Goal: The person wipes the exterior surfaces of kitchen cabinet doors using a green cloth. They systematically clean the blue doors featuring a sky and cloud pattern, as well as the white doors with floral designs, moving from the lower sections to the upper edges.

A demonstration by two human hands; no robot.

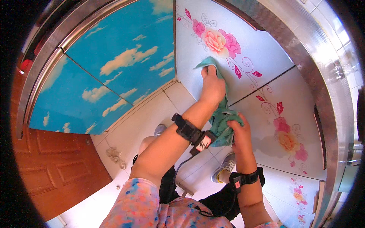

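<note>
A green cloth (223, 129) hangs between my two hands in front of a white cabinet door (194, 71) printed with pink and peach flowers. My left hand (214, 85), farther out, grips one end, and a corner of the cloth sticks out past its fingers. Closer to my body, my right hand (242, 134) holds a bunched part between thumb and fingers. The cloth's upper end is near the door face; whether it touches is not clear. Black straps with small devices circle both forearms.
A blue cabinet panel with clouds (128, 59) meets the flowered doors at a corner. A metal countertop edge (313, 71) curves along the right. At lower left stands a brown wooden door (62, 168). A crumpled pale item (114, 155) lies on the tiled floor (159, 111).
</note>
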